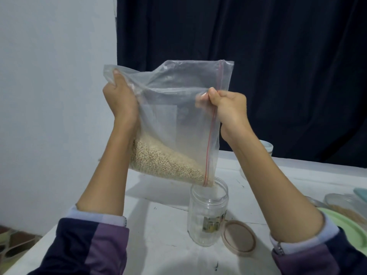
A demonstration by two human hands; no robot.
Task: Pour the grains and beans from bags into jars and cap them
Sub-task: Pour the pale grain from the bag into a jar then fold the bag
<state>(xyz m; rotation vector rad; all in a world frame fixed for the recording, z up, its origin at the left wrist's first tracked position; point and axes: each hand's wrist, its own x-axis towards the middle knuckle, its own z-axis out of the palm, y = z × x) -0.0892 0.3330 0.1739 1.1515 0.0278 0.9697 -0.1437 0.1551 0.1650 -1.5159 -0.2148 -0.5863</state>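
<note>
Grains (164, 161) fill the low corner of a clear zip bag (178, 116) that is held up and tilted over an open jar (207, 213) on the tabletop (158, 245). The bag's mouth, marked by a red zip line, runs down the right edge, and its bottom corner dips just inside the jar's rim. The left hand (121, 102) has a clenched grip on the bag's upper left corner, bunching the plastic. The right hand (226, 110) pinches the zip edge about halfway down, thumb in front.

The jar looks empty, or nearly so; no stream of grain can be made out. So the pour for this jar seems to be just starting, with almost the whole load still in the bag. A round tan lid (239, 238) lies flat just beside the jar, to its right, waiting for the capping step.

At the right edge, a green plate (345, 225) and what may be more containers show partly; one seems to hold something pale, but their state cannot be told. Emptying this bag, capping the jar and any other bags appear still to come.
</note>
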